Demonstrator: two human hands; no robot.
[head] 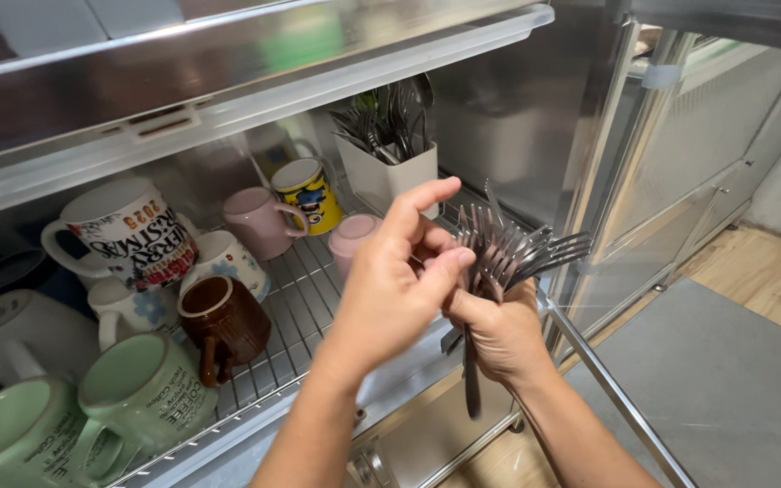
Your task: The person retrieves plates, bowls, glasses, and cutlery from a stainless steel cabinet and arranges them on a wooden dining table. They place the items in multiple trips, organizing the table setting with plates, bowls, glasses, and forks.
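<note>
From my feed, the right hand (502,336) is closed in a fist around a bundle of forks (508,253), gripping them at mid-handle so the tines fan upward and to the right while the handle ends poke out below the fist. The left hand (399,280) sits just beside it, half open: the forefinger is stretched out straight above, and the thumb and other fingers curl in toward the fork necks, touching or nearly touching them; I cannot tell whether it has pinched one. The forks are thin, shiny steel, hovering in front of the open cabinet at the right end of a wire rack shelf (305,303) of slim parallel metal bars. At the back of that shelf stands a white rectangular cutlery holder (390,176) packed with more steel utensils. Glazed ceramic mugs stand rim-down on the rack: a glossy brown mug (223,325) near the front, two pale green mugs (137,398) with dark lettering at lower left, a pink mug (259,221), a yellow mug (307,192) and a large white mug with printed text (128,235). The cabinet walls are brushed, reflective metal.
</note>
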